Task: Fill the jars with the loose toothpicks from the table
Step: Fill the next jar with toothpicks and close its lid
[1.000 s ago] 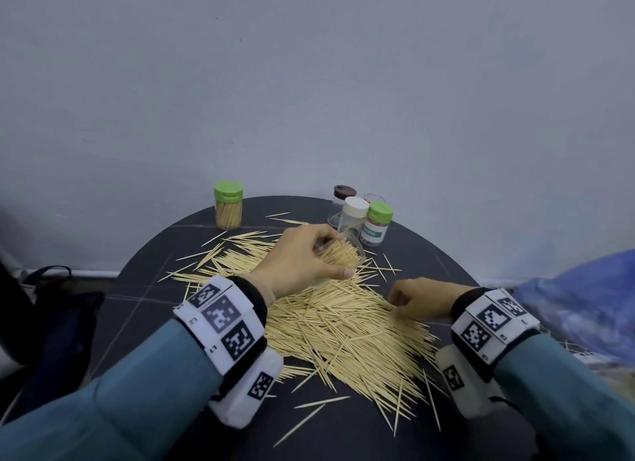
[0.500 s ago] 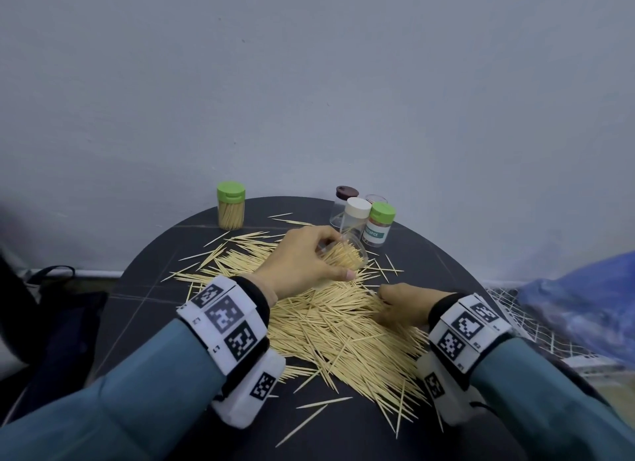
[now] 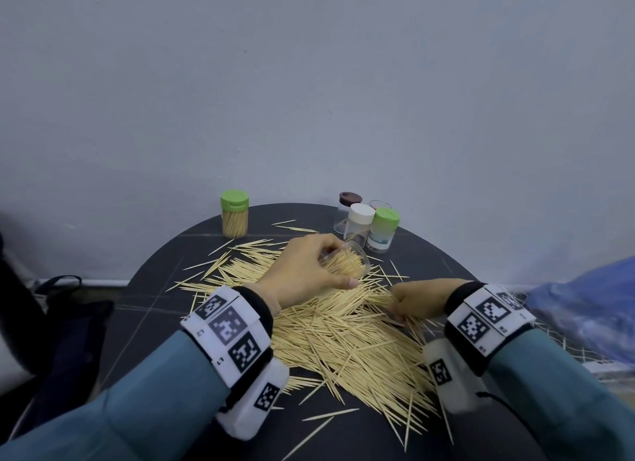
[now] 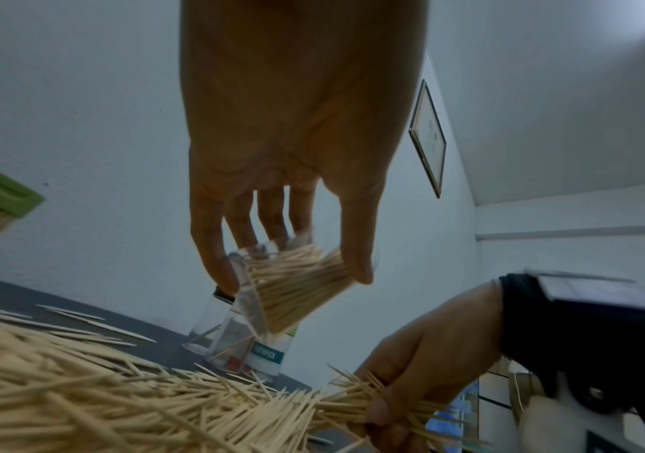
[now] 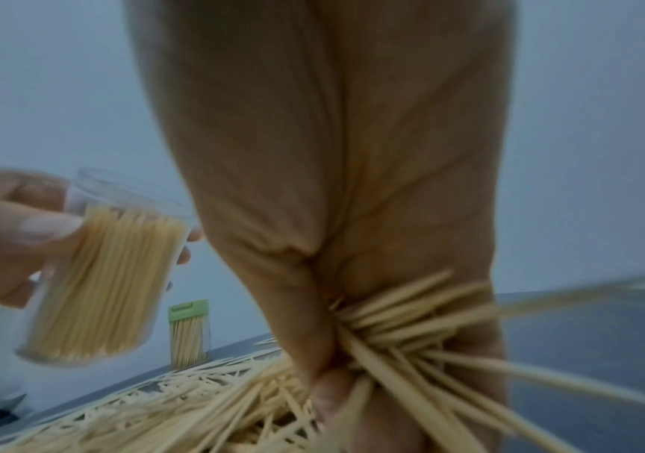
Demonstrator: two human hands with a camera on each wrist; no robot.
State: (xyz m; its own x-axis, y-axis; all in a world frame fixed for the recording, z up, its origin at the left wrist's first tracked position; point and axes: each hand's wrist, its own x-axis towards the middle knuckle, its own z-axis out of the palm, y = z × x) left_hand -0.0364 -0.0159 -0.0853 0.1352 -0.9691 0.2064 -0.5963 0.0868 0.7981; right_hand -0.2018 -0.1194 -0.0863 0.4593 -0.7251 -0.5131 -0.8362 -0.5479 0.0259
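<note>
Between the two hands, raised just above the heap, a clear open jar (image 3: 347, 264) tilts with its mouth toward the right hand and is already packed nearly full of toothpicks. The left hand (image 3: 302, 271) curls thumb and fingers round its wall. Below and to the right, the right hand (image 3: 417, 302) is closed in a fist on a bristling bunch of toothpicks (image 5: 410, 331), the sticks splaying at crossed angles rather than lying parallel. Under both hands a broad pile of loose toothpicks (image 3: 336, 337) covers the dark round tabletop (image 3: 144, 309).

Judging from this, the bunch looks too untidy and the jar too full: crossed sticks could jam at the rim, spill back onto the pile, or prick the fingers. The tilted jar could also shed its own load if tipped further.

Beyond the left hand stands a full green-lidded jar (image 3: 235, 214). Beyond the held jar cluster a brown-lidded jar (image 3: 347, 208), a white-lidded jar (image 3: 360, 224) and a second green-lidded jar (image 3: 384, 229), close enough to be knocked.
</note>
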